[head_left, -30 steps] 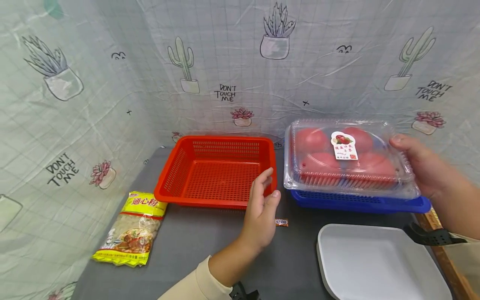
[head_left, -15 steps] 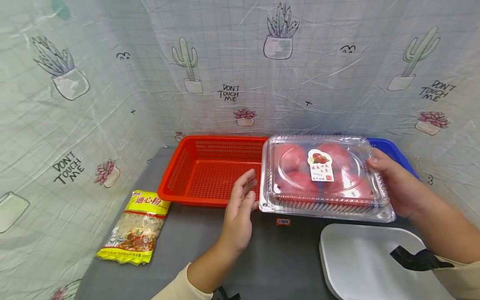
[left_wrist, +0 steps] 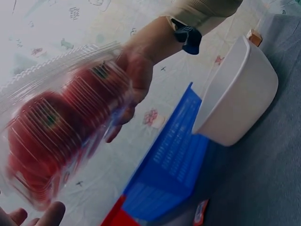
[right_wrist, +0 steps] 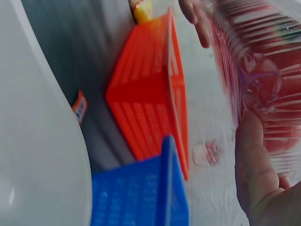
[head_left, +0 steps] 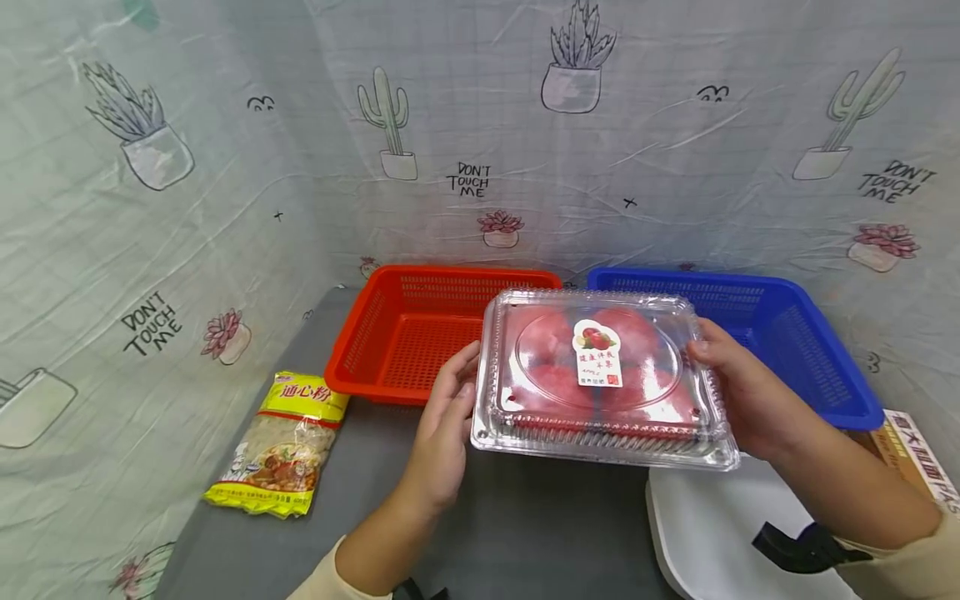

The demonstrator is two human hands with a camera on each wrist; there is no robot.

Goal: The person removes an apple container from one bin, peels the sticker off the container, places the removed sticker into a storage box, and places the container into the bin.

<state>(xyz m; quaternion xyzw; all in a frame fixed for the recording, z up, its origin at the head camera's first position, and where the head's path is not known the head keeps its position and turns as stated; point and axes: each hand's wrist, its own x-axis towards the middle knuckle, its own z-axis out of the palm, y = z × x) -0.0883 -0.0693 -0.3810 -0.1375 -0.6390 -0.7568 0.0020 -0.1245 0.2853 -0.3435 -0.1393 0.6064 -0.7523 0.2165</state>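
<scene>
We hold the clear clamshell of tomatoes (head_left: pixel 600 375) between both hands: the right hand (head_left: pixel 738 392) grips its end, the left hand (head_left: pixel 442 425) lies open against the other. It looks thin, slick and easily crushed, with some weight, so we judge the stiffer rim the best hold.

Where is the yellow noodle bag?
In the head view the yellow noodle bag lies flat on the grey table, at the left, just in front of the red basket.

Grey table (head_left: pixel 525 533) with red basket (head_left: pixel 405 342), blue basket (head_left: pixel 795 342), white tray (head_left: pixel 712 542), noodle packet (head_left: pixel 281 446)
</scene>
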